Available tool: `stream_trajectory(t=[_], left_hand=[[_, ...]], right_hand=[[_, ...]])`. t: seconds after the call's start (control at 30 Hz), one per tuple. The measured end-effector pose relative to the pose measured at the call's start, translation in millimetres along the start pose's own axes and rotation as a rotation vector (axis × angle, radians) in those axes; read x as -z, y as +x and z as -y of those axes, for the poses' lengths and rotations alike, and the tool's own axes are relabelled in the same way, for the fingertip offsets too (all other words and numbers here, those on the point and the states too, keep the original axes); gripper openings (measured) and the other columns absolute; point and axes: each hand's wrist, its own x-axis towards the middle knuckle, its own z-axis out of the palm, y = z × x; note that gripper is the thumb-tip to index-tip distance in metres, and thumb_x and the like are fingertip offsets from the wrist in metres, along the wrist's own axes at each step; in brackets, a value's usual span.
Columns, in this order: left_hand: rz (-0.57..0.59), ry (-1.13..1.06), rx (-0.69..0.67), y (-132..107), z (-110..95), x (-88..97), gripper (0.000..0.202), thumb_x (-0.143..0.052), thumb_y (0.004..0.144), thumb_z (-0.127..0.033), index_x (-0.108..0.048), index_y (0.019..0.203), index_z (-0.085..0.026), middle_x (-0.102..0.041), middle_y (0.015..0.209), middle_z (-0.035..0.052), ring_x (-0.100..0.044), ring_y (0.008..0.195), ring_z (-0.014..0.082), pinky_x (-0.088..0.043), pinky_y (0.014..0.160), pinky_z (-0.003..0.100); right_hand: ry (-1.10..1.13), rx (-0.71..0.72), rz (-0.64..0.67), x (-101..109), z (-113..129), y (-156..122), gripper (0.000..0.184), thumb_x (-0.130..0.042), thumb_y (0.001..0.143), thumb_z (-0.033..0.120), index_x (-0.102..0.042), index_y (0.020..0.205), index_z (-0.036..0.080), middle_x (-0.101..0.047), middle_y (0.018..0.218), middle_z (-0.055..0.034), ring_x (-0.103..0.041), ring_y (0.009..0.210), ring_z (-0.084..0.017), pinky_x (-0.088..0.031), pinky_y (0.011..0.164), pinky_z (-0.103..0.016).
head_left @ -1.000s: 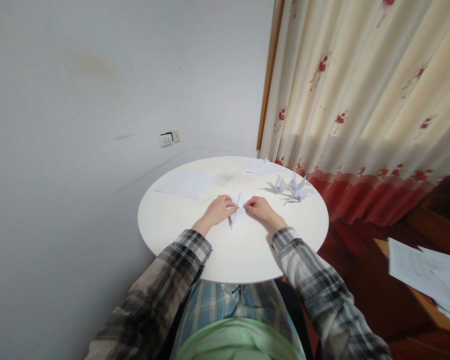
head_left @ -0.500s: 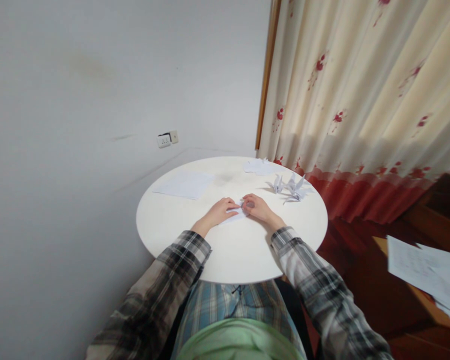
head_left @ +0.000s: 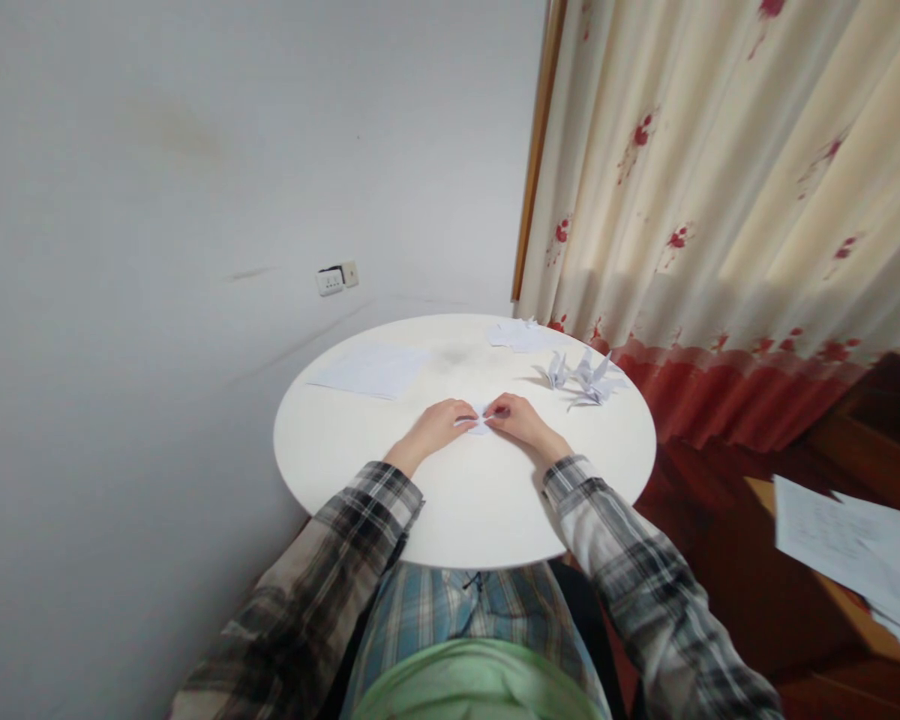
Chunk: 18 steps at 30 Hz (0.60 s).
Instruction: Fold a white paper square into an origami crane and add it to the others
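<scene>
Round, white, smooth-topped table point(head_left: 465, 505), with a small folded piece of white paper point(head_left: 481, 424) lying near its middle; places are given relative to this folded piece. Beyond it to the left lie flat, white paper sheets point(head_left: 371, 370); beyond it and slightly to the right, a pile of loose white paper point(head_left: 520, 336) near the table's far rim. To its right and a little farther off stands a cluster of pointed, white folded-paper cranes point(head_left: 589, 380), the nearest upright objects, just past the right hand point(head_left: 519, 418). Well to its right, outside the table, are white sheets with writing point(head_left: 844, 540) on brown wooden furniture. Grip: the left hand point(head_left: 436, 425) pinches the folded piece's left side, thumb and fingers nearly together; the right hand similarly pinches its right side, and fine finger contact is too small to resolve.
</scene>
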Motion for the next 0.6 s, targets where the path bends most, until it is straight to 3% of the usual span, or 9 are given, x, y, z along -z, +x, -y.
stream_trajectory(t=[0.17, 0.33, 0.5, 0.6], left_hand=[[-0.003, -0.092, 0.008, -1, 0, -1.5, 0.031, -0.062, 0.071, -0.040, -0.065, 0.095, -0.020, -0.065, 0.102, 0.0020, -0.054, 0.099, 0.0173, -0.039, 0.089, 0.028], [-0.021, -0.171, 0.021, 1, 2, -3.6, 0.024, -0.057, 0.077, -0.038, -0.066, 0.092, -0.020, -0.066, 0.098, 0.0019, -0.056, 0.096, 0.0160, -0.040, 0.088, 0.027], [-0.013, -0.191, 0.017, 4, 4, -3.1, 0.022, -0.049, 0.083, -0.030, -0.067, 0.087, -0.018, -0.067, 0.095, 0.0033, -0.057, 0.092, 0.0152, -0.041, 0.086, 0.027], [-0.020, -0.183, 0.027, 4, 5, -3.5, 0.021, -0.048, 0.083, -0.027, -0.067, 0.086, -0.016, -0.067, 0.093, 0.0044, -0.058, 0.090, 0.0154, -0.042, 0.084, 0.027]], right_hand=[[-0.019, -0.015, -0.003, 0, 0, -1, 0.007, -0.065, 0.065, 0.018, -0.065, 0.071, 0.015, -0.059, 0.076, -0.0022, -0.052, 0.070, -0.011, -0.039, 0.068, -0.022], [-0.032, -0.025, -0.007, 2, 5, -1, 0.005, -0.062, 0.068, 0.018, -0.064, 0.068, 0.014, -0.058, 0.074, -0.0017, -0.051, 0.069, -0.010, -0.038, 0.067, -0.021], [-0.041, -0.041, 0.014, 3, 10, 0, 0.020, -0.056, 0.077, 0.029, -0.065, 0.066, 0.014, -0.058, 0.072, -0.0027, -0.050, 0.067, -0.010, -0.037, 0.066, -0.022], [-0.039, -0.020, 0.017, 2, 10, -1, 0.022, -0.061, 0.073, 0.035, -0.065, 0.065, 0.014, -0.059, 0.071, -0.0025, -0.050, 0.066, -0.010, -0.037, 0.066, -0.022]])
